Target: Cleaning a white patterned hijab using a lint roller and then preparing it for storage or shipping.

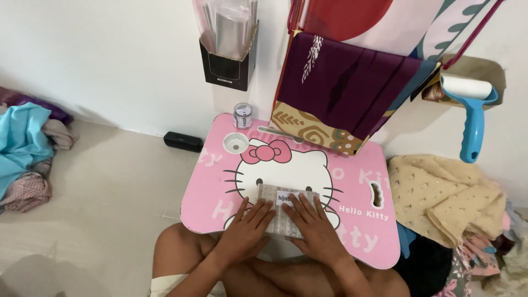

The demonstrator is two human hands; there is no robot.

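A small flat packet (286, 198), beige and patterned with a white label, lies on a pink lap table (357, 220) printed with a cartoon cat. My left hand (246, 232) lies flat on the packet's left half, fingers spread. On the right half rests my right hand (316, 228), also flat, pressing down. Most of the packet is hidden under both palms.
A small roll of clear tape (242, 115) stands at the table's back edge next to a round cup recess (236, 143). Folded purple cloth (352, 88) hangs above a patterned box (313, 132). A blue lint roller (472, 104), yellow fabric (445, 198) and a cloth pile (25, 148) lie around.
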